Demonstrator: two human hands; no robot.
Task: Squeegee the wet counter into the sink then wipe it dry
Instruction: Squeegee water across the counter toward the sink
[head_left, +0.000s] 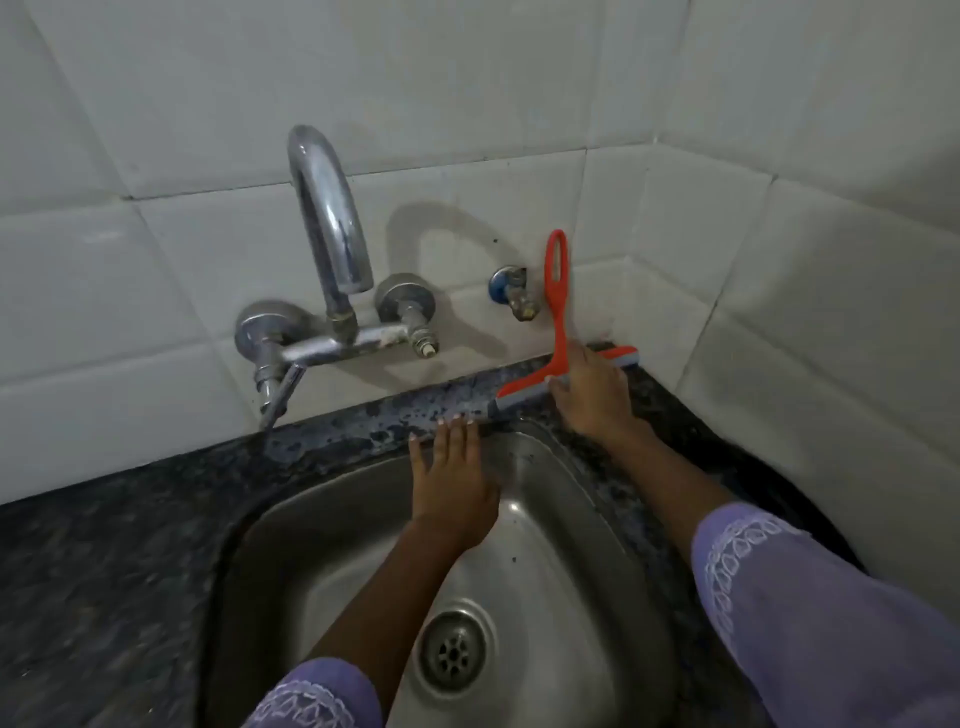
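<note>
Item: red squeegee (558, 332), plastic, with a looped handle and a grey rubber blade along a wide head. Location: on the dark speckled counter (363, 421) behind the steel sink (545, 519), in the corner by the tiled wall (467, 104); the handle stands up against the tiles just right of a small wall valve (511, 291). Right hand (592, 395): laid over the head, fingers curled around the blade bar, holding the squeegee. Left hand (452, 473): flat and spread, holding nothing, fingertips at the sink's back rim. Handling: likely light and stiff in the frame, with a soft, flexible blade edge; wet plastic may be slippery. Best hold: the neck where handle meets head, or the loop for longer strokes. Counter wetness appears patchy, though blur makes this uncertain. Also present: chrome tap (332, 234).
</note>
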